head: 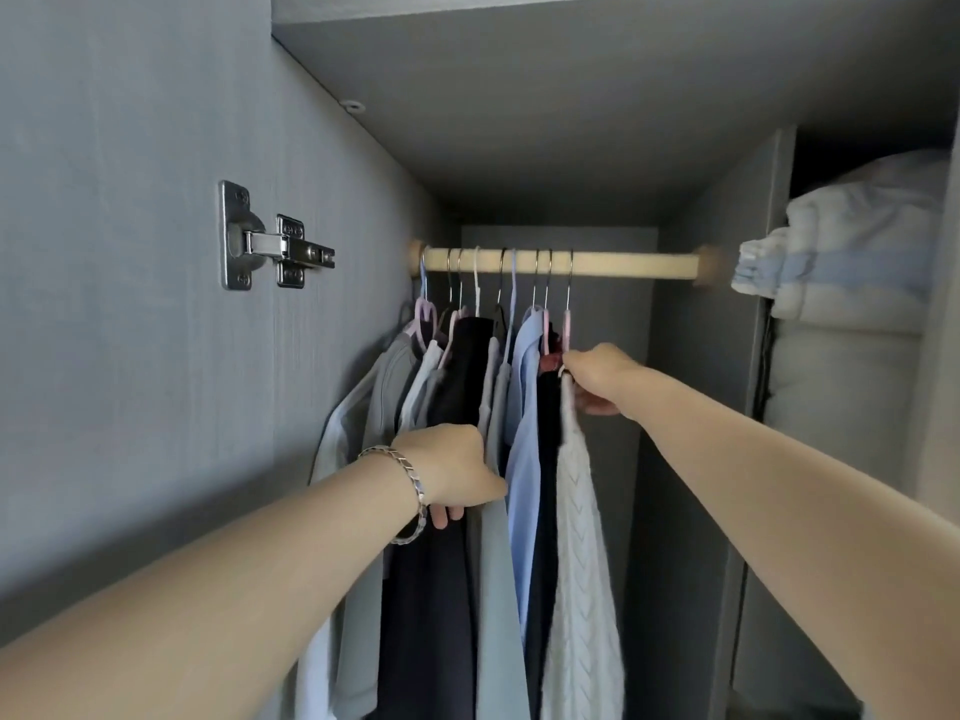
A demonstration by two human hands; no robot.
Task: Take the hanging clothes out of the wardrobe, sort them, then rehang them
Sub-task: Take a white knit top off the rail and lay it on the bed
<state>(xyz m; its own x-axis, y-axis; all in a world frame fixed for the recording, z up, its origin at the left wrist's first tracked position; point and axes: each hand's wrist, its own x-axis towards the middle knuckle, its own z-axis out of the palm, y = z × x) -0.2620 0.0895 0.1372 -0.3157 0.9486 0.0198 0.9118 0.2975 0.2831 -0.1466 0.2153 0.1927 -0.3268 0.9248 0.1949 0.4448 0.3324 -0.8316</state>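
Because the clothes [522, 459] are soft and limp, they give no firm place to hold in the cloth itself, so I judge that the better hold is high up, at the hanger neck under the hook, where the plastic is stiff. All of them hang on the wooden rod [623, 263] inside the wardrobe [156, 304], pushed together toward its left end, and the right part of the rod is bare. At the right edge of the row hangs a white knit [576, 563]. It looks thicker and somewhat heavier than the thin blue shirt [519, 397] near it, and a loose knit can stretch or slide off the shoulders if it is pulled from below. The hangers are light, and their metal hooks should lift off the rod easily, one at a time. The right hand [597, 379] is at the top of the white knit, just under the pink hanger [567, 324]. Its fingers are bent and brought together with the thumb, and they pinch the knit at the place where it sits on the hanger. The left hand [452, 472], with a metal bracelet [415, 491] on the wrist, is lower down in the middle of the row, against a dark garment [441, 589] and a grey-green garment [496, 589]. Its fingers are curled, with the tips showing under the palm. I cannot tell if they close on a fold of cloth or only part the row.
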